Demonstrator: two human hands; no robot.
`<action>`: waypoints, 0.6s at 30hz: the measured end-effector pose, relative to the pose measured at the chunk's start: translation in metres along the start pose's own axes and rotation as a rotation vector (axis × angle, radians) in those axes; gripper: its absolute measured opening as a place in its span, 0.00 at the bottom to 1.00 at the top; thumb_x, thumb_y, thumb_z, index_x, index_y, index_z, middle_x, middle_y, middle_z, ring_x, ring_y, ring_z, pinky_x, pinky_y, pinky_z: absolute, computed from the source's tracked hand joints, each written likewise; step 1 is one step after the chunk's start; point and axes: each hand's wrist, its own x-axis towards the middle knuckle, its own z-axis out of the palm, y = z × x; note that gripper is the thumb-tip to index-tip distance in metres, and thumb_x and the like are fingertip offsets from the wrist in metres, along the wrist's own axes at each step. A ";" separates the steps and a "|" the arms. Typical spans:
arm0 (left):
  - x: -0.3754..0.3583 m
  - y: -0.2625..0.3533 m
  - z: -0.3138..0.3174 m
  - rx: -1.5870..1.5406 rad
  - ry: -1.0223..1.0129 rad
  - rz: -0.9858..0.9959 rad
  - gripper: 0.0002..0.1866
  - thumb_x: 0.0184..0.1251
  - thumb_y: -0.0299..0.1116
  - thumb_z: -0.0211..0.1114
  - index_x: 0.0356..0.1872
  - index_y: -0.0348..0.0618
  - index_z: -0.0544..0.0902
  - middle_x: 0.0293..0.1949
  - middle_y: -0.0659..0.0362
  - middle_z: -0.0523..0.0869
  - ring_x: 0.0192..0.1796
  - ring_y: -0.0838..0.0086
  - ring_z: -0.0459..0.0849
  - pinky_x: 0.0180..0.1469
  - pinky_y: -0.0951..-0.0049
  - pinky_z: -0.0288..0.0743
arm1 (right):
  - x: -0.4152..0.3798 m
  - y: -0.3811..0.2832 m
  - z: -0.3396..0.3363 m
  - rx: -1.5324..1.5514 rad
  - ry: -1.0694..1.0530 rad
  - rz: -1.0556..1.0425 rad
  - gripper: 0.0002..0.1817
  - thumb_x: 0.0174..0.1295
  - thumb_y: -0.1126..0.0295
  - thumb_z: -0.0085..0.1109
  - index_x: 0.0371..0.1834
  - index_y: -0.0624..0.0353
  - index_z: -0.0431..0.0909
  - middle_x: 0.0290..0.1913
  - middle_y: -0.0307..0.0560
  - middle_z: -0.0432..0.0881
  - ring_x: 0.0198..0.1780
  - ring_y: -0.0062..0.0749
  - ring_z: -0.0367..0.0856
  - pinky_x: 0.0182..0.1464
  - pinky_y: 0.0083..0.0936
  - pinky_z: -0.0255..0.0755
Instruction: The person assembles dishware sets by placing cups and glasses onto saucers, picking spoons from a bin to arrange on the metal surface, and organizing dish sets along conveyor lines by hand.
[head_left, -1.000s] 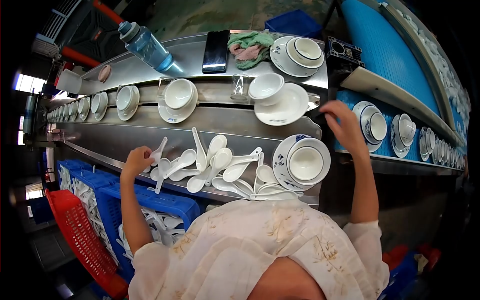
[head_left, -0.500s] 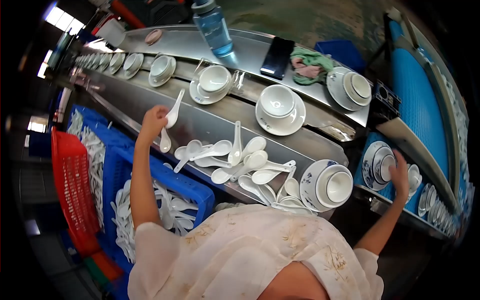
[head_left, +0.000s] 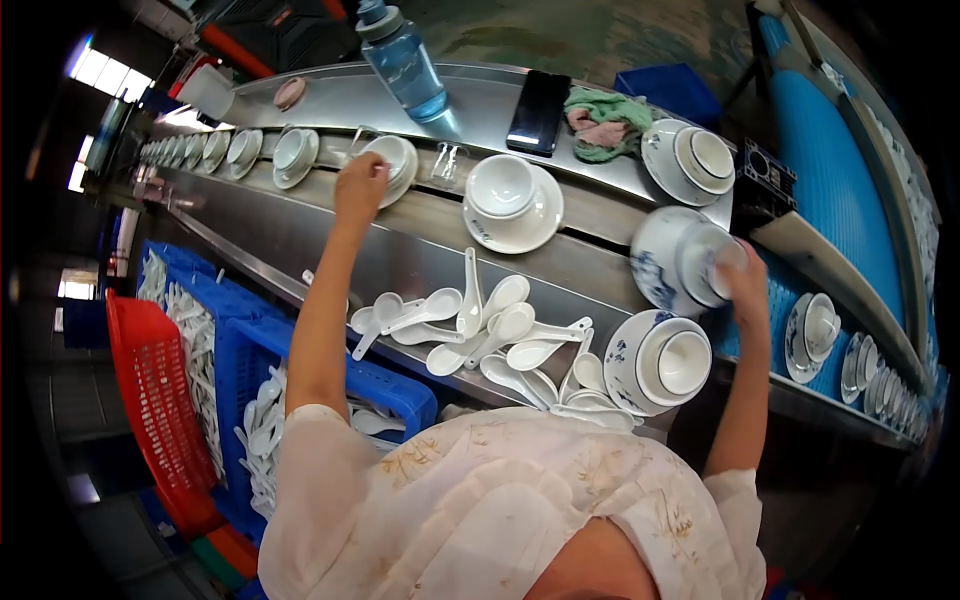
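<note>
My left hand (head_left: 362, 185) is at the near rim of a white bowl (head_left: 388, 155) stacked on a plate, its fingers pinched together. Whatever is between those fingers is too hidden to make out. With my right hand (head_left: 742, 275) I grip the right side of a blurred, blue-patterned plate-and-bowl set (head_left: 672, 260) at the right end of the metal table. Loose white spoons (head_left: 515, 322) lie piled along the near edge. Beside them rests another blue-patterned set (head_left: 622, 362), and a white bowl on a plate (head_left: 502, 187) stands on the line ahead.
Blue crates of spoons (head_left: 375, 385) and a red basket (head_left: 160, 400) are at left. A bottle (head_left: 405, 70), a phone (head_left: 540, 112), a cloth (head_left: 606, 125) and a dish set (head_left: 690, 160) sit along the far side. A blue conveyor (head_left: 835, 180) carries more sets at right.
My left hand has moved right and away from me to the bowl; the spoon it held no longer shows. My right hand has brought the patterned set leftward from the blue conveyor. The line's bowls have shifted left.
</note>
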 end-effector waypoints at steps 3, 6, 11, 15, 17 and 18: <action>0.008 0.042 0.035 -0.064 -0.259 0.011 0.26 0.52 0.39 0.67 0.52 0.41 0.73 0.41 0.46 0.82 0.43 0.52 0.81 0.45 0.60 0.73 | 0.024 -0.008 0.047 -0.016 -0.181 0.007 0.24 0.49 0.75 0.55 0.53 0.66 0.72 0.43 0.45 0.79 0.41 0.25 0.76 0.43 0.21 0.71; 0.015 0.027 0.073 -0.087 -0.259 0.071 0.35 0.50 0.37 0.68 0.61 0.44 0.65 0.29 0.51 0.81 0.33 0.60 0.81 0.37 0.65 0.73 | 0.030 -0.022 0.068 -0.148 -0.338 -0.148 0.25 0.54 0.72 0.54 0.58 0.65 0.68 0.44 0.47 0.77 0.40 0.24 0.75 0.41 0.20 0.70; -0.003 0.039 0.021 -0.438 -0.403 -0.313 0.30 0.52 0.39 0.70 0.53 0.38 0.68 0.37 0.52 0.81 0.35 0.74 0.79 0.37 0.74 0.75 | 0.005 -0.038 -0.020 -0.231 -0.091 -0.234 0.18 0.61 0.70 0.54 0.54 0.62 0.74 0.40 0.46 0.81 0.39 0.25 0.77 0.43 0.21 0.72; -0.017 0.037 0.000 -0.665 -0.504 -0.432 0.27 0.58 0.40 0.65 0.56 0.36 0.69 0.41 0.56 0.80 0.41 0.76 0.79 0.39 0.77 0.75 | 0.010 0.013 -0.136 -0.762 0.381 -0.382 0.24 0.54 0.83 0.43 0.54 0.58 0.74 0.52 0.48 0.78 0.55 0.37 0.76 0.59 0.32 0.67; -0.023 0.038 -0.005 -0.756 -0.564 -0.402 0.26 0.60 0.39 0.63 0.56 0.37 0.71 0.42 0.57 0.80 0.42 0.76 0.78 0.40 0.77 0.75 | 0.011 0.028 -0.174 -1.046 0.352 -0.262 0.26 0.52 0.83 0.43 0.58 0.59 0.71 0.55 0.49 0.76 0.57 0.37 0.74 0.60 0.33 0.65; -0.026 0.032 -0.010 -0.680 -0.545 -0.332 0.25 0.59 0.39 0.63 0.55 0.37 0.72 0.42 0.57 0.80 0.42 0.76 0.78 0.41 0.76 0.75 | 0.016 0.049 -0.195 -0.894 0.283 -0.143 0.26 0.53 0.82 0.45 0.59 0.60 0.70 0.55 0.49 0.76 0.56 0.37 0.74 0.59 0.31 0.64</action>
